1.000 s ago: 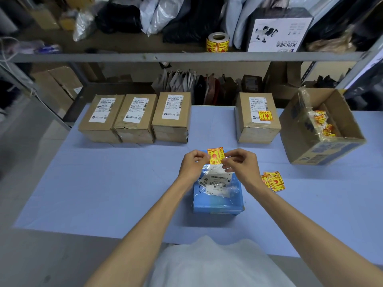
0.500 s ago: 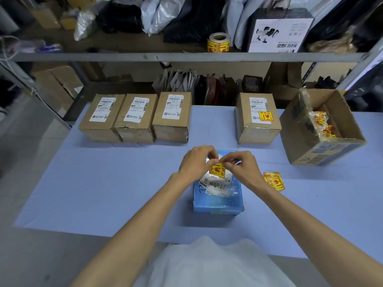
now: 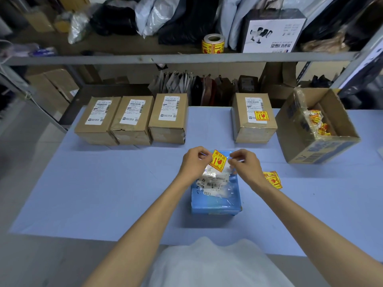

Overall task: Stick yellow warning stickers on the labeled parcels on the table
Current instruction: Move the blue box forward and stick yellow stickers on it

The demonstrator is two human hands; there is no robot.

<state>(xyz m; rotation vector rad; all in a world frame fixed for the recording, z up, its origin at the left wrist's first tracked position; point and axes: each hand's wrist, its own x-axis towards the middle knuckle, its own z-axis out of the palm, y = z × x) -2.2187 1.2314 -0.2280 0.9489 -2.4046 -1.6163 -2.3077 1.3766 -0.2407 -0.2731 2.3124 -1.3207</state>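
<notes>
- I see both hands raised over the blue parcel [image 3: 215, 204], which lies flat at the near middle of the worktop [image 3: 103, 193]; its white label, under clear wrap, faces up
- The left hand [image 3: 194, 162] pinches the left edge of a yellow warning sticker [image 3: 218, 162]; the right hand [image 3: 244, 164] pinches at its right edge, fingers curled; the sticker hangs tilted above the parcel's far end, and I cannot tell whether it touches the label yet
- Three cardboard parcels sit side by side at the far left of the worktop: the first parcel [image 3: 97, 119], the second parcel [image 3: 132, 119] and the third parcel [image 3: 169, 117]; each carries a white label only
- A fourth parcel [image 3: 253, 119] stands apart to their right; a stuck sticker [image 3: 261, 116] overlaps the lower right of its label
- An open carton [image 3: 317, 150] sits tilted at the far right; inside it is a plastic bag holding a heap of yellow stickers [image 3: 317, 121]
- A few loose stickers [image 3: 272, 180] lie on the worktop just right of my right wrist
- A sticker roll [image 3: 213, 43] stands on the shelf [image 3: 186, 58] behind, among bags and a printed box
</notes>
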